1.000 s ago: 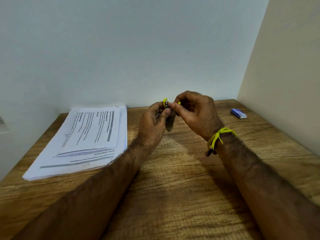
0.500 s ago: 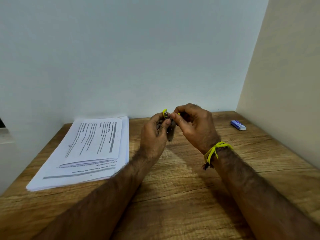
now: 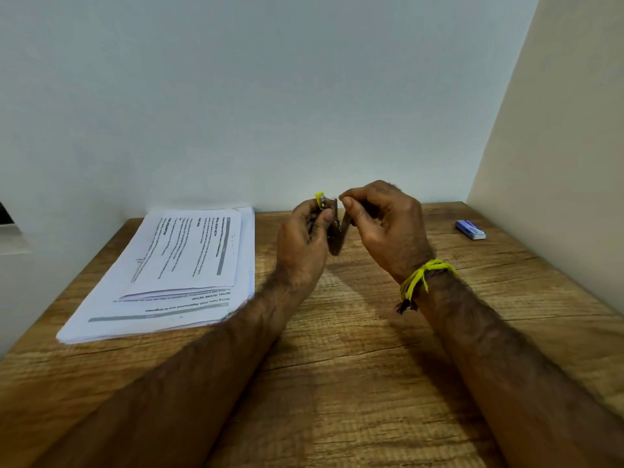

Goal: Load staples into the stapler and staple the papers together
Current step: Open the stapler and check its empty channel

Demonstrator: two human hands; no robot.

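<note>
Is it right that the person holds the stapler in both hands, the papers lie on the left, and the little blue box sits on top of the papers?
Not quite. In the head view the little blue box sits on the bare table at far right, away from the papers. Both the left hand and right hand do hold the stapler.

Bare table [image 3: 354, 332] between papers [image 3: 175, 271] and staple box [image 3: 470, 229].

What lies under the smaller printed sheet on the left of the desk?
A larger stack of papers, its printed edges showing below and to the right. That stack rests on the wooden desk. How many sheets lie underneath cannot be seen.
</note>
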